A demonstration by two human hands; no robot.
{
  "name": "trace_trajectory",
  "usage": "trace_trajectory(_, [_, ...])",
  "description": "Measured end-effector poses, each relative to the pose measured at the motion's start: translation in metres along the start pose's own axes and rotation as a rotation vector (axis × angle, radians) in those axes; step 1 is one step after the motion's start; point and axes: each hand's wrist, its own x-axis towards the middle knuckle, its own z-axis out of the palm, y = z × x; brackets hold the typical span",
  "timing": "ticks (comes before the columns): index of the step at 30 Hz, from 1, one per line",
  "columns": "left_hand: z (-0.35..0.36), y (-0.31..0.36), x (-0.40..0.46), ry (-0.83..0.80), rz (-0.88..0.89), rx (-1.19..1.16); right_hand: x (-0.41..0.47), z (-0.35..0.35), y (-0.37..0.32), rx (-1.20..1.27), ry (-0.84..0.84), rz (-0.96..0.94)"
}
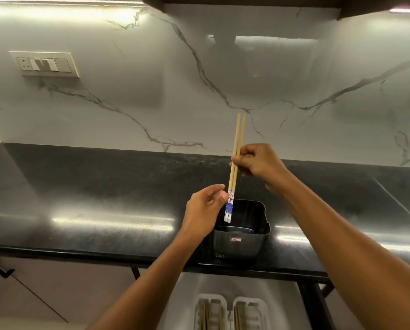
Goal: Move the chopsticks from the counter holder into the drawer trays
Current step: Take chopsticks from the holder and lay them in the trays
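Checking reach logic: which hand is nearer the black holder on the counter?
Left. The left hand sits right beside the holder's rim, at the chopsticks' patterned ends. The right hand grips the chopsticks higher, well above the holder.

— What do you see of the body from your side?

— I see only two forearms and two hands. The left hand (pixel 204 206) and the right hand (pixel 258 163) are both bare. No sleeve, no watch, no ring, no glove.

— And the fingers (pixel 217 188)?

— Bare also, with short nails.
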Motion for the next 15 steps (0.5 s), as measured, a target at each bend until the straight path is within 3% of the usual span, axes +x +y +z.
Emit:
trace_trajectory(5, [0.004, 0.015, -0.017, -0.159, -0.098, -0.271, -0.018, -0.003, -0.018, 0.121, -0.041, 0.022])
trace_trajectory(12, [-0.003, 0.015, -0.035, -0.209, -0.210, -0.350, -0.035, 0.008, -0.004, 0.191, -0.103, 0.090])
trace_trajectory(15, [-0.005, 0.012, -0.040, -0.212, -0.222, -0.377, -0.043, 0.010, -0.001, 0.144, -0.236, 0.147])
